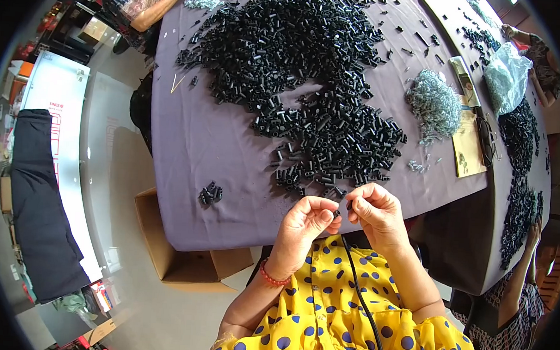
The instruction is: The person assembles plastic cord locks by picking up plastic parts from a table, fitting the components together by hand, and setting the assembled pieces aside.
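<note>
Pinch grips, seen from above. The left hand (pixel 307 227) holds a short black tubular piece (pixel 336 215); the right hand (pixel 379 219), equally narrow, holds a dark piece (pixel 349 205), mostly hidden. The latter lies just right of the former and slightly farther forward; neither long axis can be told. Beyond both hands spreads a black pile (pixel 323 130), its near fringe closest to the right hand.

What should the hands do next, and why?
Perhaps bring the right hand a tiny bit toward the left hand, so the two pieces meet. The left hand pinches a little black tube, the right one pinches a small dark piece, and they are very close together.
</note>
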A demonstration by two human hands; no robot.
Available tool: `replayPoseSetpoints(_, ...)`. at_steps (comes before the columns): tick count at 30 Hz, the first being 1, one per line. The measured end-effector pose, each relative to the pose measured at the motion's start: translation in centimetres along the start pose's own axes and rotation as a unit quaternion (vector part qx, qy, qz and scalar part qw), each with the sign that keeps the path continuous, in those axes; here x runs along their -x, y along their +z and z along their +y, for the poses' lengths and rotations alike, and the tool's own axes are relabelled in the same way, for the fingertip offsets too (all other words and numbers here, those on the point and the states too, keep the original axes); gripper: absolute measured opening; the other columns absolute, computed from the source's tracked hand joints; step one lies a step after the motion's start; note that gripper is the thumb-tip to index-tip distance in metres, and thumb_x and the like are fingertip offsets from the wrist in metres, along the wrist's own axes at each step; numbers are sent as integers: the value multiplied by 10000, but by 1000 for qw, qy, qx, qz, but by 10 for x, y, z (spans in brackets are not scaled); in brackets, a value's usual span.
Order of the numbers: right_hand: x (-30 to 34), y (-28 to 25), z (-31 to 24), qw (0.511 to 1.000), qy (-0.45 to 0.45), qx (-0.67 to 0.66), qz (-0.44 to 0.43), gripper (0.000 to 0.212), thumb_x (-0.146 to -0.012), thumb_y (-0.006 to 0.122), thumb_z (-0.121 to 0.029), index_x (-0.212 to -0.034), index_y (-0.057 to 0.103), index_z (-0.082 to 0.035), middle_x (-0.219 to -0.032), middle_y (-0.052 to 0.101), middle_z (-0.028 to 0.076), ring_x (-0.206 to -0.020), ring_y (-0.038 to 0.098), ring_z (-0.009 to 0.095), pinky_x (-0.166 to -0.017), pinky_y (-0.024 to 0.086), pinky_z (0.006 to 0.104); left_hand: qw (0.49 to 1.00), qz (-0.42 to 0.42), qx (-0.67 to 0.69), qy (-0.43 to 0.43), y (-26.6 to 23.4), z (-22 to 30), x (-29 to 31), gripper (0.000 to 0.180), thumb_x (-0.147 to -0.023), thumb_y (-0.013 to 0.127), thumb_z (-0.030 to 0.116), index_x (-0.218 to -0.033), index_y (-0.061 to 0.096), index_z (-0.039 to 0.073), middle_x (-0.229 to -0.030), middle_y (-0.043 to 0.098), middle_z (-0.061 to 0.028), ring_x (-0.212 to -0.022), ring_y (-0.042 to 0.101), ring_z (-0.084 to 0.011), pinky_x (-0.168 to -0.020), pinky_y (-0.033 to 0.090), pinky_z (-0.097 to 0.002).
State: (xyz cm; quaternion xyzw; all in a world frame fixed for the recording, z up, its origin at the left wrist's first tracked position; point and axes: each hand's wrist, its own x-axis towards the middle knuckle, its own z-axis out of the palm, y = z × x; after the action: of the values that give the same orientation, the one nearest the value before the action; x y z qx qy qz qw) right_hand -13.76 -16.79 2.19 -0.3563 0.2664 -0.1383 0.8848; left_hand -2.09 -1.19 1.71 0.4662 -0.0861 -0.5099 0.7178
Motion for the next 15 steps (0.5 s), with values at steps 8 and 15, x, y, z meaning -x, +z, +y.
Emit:
replayPoseSetpoints(8,-1,8,-7,999,48,-26,3,164,-960,714,-90,-1090,690,6,-948,719,70,-817,701,144,-761,580,275,1000,4,5,8,0,-1,1,206,-1041,625,183,-1176,619,27,-999,705,-40,-896,666,-110,-877,560,-267)
replayPoseSetpoints(15,-2,1,-4,997,65,-43,-5,174,-930,745,-80,-1076,699,4,-924,721,68,-781,693,138,-755,580,270,1000,0,-3,8,-2,-1,1,208,-1043,623,181,-1181,617,26,-1006,701,-40,-907,662,-111,-883,558,-268)
